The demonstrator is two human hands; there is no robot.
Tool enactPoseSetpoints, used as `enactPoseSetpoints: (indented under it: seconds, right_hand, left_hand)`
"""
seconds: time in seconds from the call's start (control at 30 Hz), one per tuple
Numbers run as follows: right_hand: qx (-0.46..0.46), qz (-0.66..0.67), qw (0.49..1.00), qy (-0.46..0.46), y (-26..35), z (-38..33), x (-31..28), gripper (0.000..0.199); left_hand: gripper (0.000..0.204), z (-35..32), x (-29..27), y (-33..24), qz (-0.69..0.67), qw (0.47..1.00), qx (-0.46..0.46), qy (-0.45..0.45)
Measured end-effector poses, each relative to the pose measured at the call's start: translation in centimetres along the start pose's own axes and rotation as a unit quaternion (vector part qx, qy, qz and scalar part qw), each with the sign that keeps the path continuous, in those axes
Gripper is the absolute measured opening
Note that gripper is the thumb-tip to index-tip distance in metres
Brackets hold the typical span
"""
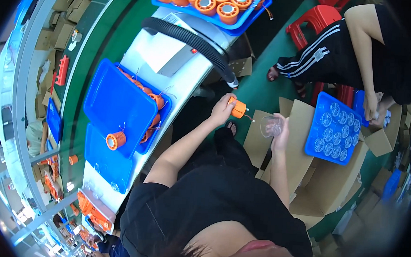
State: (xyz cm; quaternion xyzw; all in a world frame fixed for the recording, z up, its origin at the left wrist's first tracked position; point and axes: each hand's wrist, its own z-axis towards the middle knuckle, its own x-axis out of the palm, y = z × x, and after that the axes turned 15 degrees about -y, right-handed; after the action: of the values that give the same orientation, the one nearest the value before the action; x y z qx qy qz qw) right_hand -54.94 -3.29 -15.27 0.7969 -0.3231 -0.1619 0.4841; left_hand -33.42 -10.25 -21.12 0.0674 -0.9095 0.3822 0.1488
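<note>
My left hand [221, 109] grips a small orange cylindrical part [238, 108] with a thin wire trailing from it, just below the nozzle of a black ribbed hose [199, 45]. My right hand [279, 133] holds a clear plastic cup-shaped cover [271, 125] a short way to the right of the orange part; the two pieces are apart. Both hands hover over an open cardboard box [303, 148] beside the white workbench [160, 55].
On the bench, a blue tray [117, 104] lies upturned over more orange parts, with one orange part [116, 140] on top. A further blue tray [208, 11] holds several orange parts. A seated person in black [356, 48] works by a blue tray of clear discs [335, 129].
</note>
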Motion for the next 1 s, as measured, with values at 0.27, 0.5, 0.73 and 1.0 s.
enactPoseSetpoints:
  seconds: [0.27,0.5,0.73,1.0]
  right_hand:
    - [0.411,0.241,0.878,0.047,-5.2,5.8,7.3,0.040]
    - [0.418,0.158,0.894,0.012,-9.0,8.1,11.8,0.037]
    - [-0.093,-0.132,0.984,0.072,-2.9,-1.3,10.1,0.031]
    - [-0.429,-0.006,0.872,0.236,6.3,-19.9,6.5,0.041]
  left_hand:
    - [0.036,-9.5,-1.9,-4.0,-0.207,0.977,0.023,0.033]
    - [0.028,-15.8,-4.1,-5.4,-0.179,0.978,0.091,-0.053]
    - [0.024,-19.6,-5.5,-5.8,-0.033,0.957,0.240,-0.160]
    - [0.027,-21.6,-6.7,-4.8,-0.013,0.938,0.284,-0.200]
